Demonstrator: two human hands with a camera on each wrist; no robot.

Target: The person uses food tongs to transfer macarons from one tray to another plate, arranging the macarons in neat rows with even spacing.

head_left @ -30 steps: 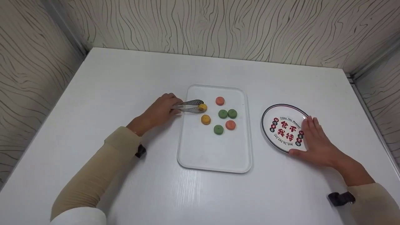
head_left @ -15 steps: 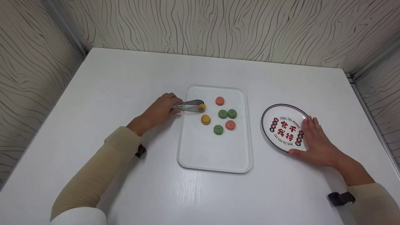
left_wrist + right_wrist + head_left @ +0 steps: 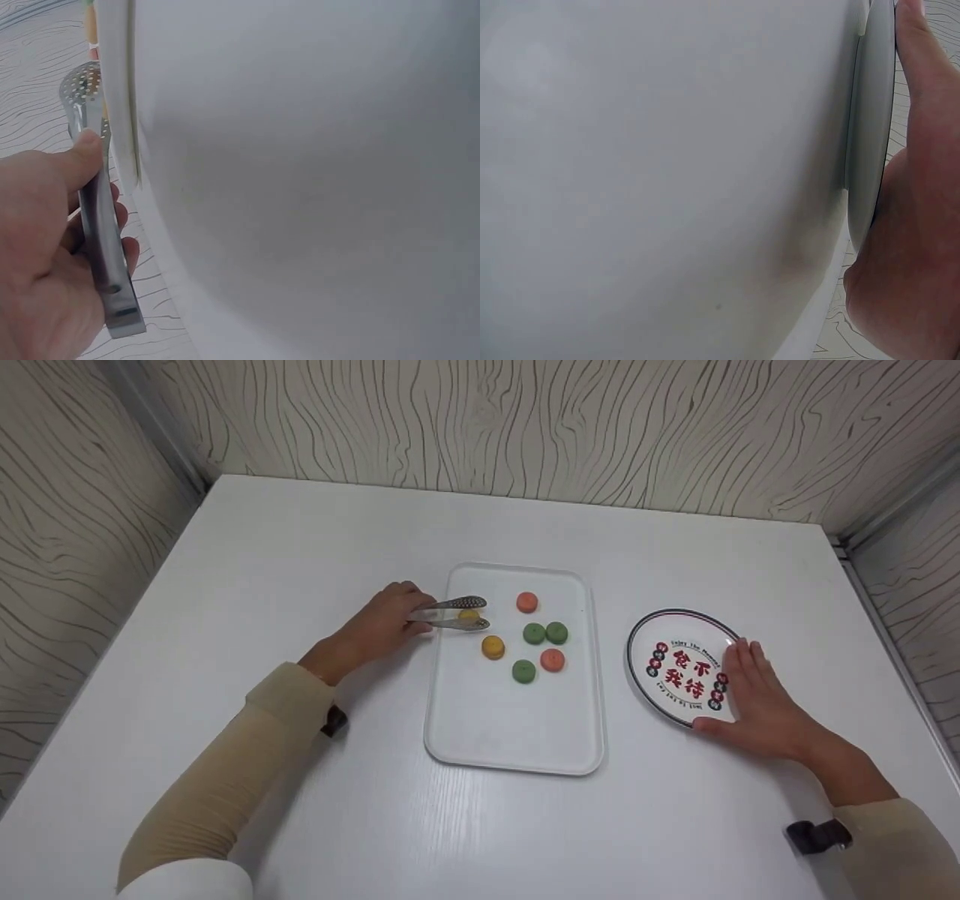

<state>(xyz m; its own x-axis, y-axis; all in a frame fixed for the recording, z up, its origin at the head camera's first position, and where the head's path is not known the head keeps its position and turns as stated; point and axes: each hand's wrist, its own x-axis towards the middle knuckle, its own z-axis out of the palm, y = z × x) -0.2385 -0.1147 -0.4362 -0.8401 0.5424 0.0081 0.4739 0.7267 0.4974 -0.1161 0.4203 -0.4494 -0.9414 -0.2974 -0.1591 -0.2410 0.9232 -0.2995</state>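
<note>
In the head view my left hand holds metal tongs over the left edge of a white tray. A yellow macaron lies between the tong arms, behind the perforated tips and partly covered by them. The left wrist view shows my thumb pressed along the upper arm of the tongs. My right hand rests at the right rim of a round printed plate, fingers straight, thumb at its near edge. A second yellow macaron sits just below the tongs.
Elsewhere on the tray are an orange-red macaron, another orange-red macaron, two touching green macarons and a lone green macaron. The white table meets patterned walls at the back and sides.
The yellow macaron has slid left from the tong tips to between the arms, and the tips have spread a little. My right hand and the plate have stayed put.
</note>
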